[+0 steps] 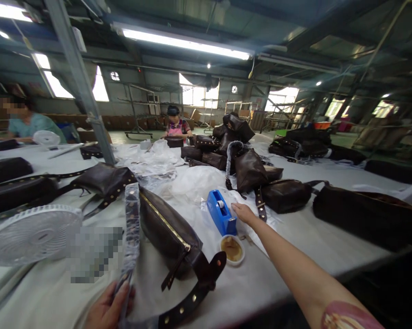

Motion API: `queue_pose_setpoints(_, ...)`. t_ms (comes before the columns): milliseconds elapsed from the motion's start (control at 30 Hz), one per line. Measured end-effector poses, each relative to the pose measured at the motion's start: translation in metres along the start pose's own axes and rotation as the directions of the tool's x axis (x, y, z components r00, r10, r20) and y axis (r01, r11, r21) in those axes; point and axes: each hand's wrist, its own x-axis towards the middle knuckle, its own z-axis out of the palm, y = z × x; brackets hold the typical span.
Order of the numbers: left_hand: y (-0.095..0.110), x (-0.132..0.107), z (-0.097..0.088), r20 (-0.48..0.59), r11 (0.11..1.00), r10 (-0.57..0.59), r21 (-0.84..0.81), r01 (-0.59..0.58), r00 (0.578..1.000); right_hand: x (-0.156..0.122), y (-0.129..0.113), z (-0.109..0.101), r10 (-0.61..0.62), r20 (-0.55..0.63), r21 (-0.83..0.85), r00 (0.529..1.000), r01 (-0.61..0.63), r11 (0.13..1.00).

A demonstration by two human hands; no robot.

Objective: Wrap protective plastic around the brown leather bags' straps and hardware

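A dark brown leather bag point(169, 221) with a gold zipper lies in front of me. Its studded strap point(132, 224) has clear plastic wrapping along one stretch, and my left hand point(108, 304) grips the lower end of that wrapped part. The strap's other end point(188, 301), bare with brass studs, curves along the table edge. My right hand point(244, 213) reaches forward beside a blue tape dispenser point(221, 212), over white plastic sheeting. Its fingers look drawn together; whatever they may hold is too small to make out. A small white bowl point(232, 250) with brownish contents stands just below the dispenser.
A white fan point(37, 235) stands at left. More brown bags are heaped point(229, 141) mid-table and others lie at right point(366, 214) and left point(104, 178). A metal post point(80, 82) rises at left. Two other people point(176, 128) sit across the table.
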Motion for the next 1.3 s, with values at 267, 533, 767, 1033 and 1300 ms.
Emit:
queue_pose_setpoints(267,0.011,-0.016,0.001,-0.071,0.992,0.087,-0.085,-0.093,0.994,-0.048,-0.078,-0.012,-0.203,-0.043,0.128,0.978,0.207,0.97)
queue_pose_setpoints(533,0.048,-0.032,-0.01,-0.013,0.846,-0.08,-0.531,0.061,0.997,-0.166,-0.134,0.018,-0.471,0.35,0.478,0.81,0.278,0.833)
queue_pose_setpoints(767,0.156,-0.047,-0.072,0.071,0.497,0.058,-0.867,0.033,0.996,-0.22,-0.125,0.042,-0.252,0.416,0.646,0.874,-0.089,0.758)
queue_pose_setpoints(1033,0.196,-0.041,-0.076,-0.023,0.673,0.137,-0.732,-0.11,0.99,-0.243,-0.154,0.03,-0.255,0.1,0.468,0.962,0.18,0.865)
queue_pose_setpoints(1300,0.131,-0.002,-0.065,-0.14,0.931,0.114,-0.33,-0.155,0.984,-0.237,-0.249,-0.011,-0.715,0.186,0.032,0.673,0.724,0.689)
